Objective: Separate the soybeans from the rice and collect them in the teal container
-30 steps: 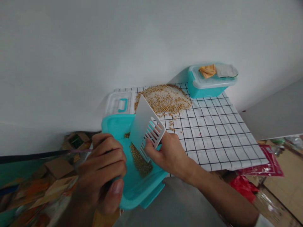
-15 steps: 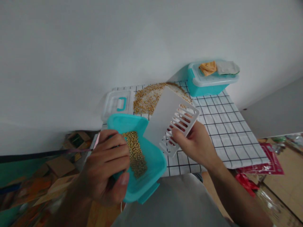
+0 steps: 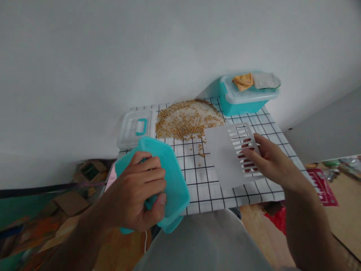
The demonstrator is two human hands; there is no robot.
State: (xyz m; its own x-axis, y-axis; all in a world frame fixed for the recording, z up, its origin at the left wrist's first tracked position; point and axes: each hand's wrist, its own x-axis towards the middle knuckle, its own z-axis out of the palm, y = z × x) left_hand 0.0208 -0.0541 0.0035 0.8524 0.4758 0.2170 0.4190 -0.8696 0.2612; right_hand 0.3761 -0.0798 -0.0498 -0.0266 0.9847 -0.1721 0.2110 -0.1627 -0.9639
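Note:
My left hand (image 3: 146, 188) is closed over the near-left rim of a turquoise plastic bin (image 3: 175, 173), which is tilted at the table's front left. What lies at the bottom of the bin is mostly hidden by the hand. My right hand (image 3: 267, 158) grips a flat white plastic board (image 3: 225, 154) by its slotted end, thumb on top and fingers behind the slots. The board is low over the table, right of the bin. Beyond both, a wide mound of pale grains and yellow soybeans (image 3: 183, 122) spreads on the checked cloth, with a few loose beans near the board.
A clear lid (image 3: 135, 130) with a turquoise handle lies at the table's left. At the back right stands a lidded turquoise box (image 3: 245, 105) bearing an orange cloth (image 3: 243, 81) and a grey cloth (image 3: 266, 81). Cardboard boxes (image 3: 72, 205) sit on the floor at left.
My right hand has moved the board away from the bin, to the right, and laid it flatter. The bin has tipped more and shifted slightly left, and the beans inside no longer show.

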